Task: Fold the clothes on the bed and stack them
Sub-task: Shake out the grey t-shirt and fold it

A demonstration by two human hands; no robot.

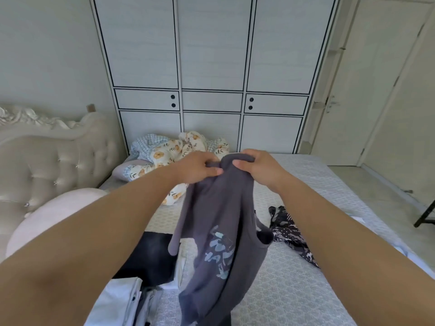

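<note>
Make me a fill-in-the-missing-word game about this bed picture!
1. Both hands hold up a dark grey ____ with a pale print.
2. The left hand and right hand grip its ____ edge.
3. The black patterned garment lies on the ____.
4. The floral quilt is bunched in front of the ____.

Missing words: shirt; top; bed; wardrobe

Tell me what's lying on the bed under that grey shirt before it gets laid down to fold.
The grey shirt hangs from both hands, left hand and right hand. Beneath it, a black garment lies left, a patterned dark garment right; bare sheet between.
</note>
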